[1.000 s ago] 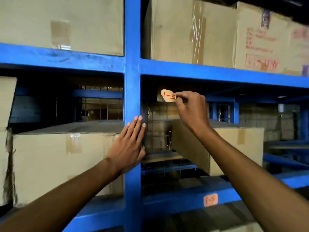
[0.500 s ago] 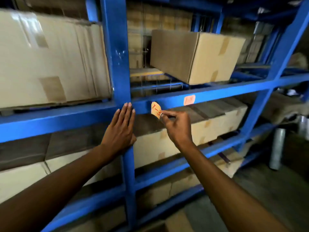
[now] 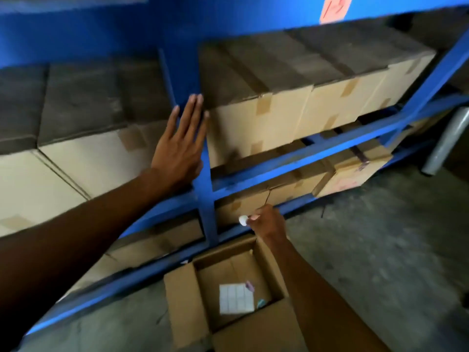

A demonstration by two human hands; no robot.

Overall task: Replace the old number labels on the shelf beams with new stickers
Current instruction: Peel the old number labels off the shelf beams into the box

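Above open box (image 3: 182, 298) on floor: your R hand (image 3: 267, 222) pinches peeled label (image 3: 243, 220); L hand (image 3: 181, 146), fingers straight, presses shelf upright (image 3: 206, 199).

Right hand (image 3: 266, 222), previously level with the shelf beam, has dropped and now hangs over the open carton (image 3: 269, 265) on the floor, pinching the peeled label (image 3: 243, 220), which appears crumpled. View has tilted downward. The orange label (image 3: 333, 7) on the beam now sits at the top edge.
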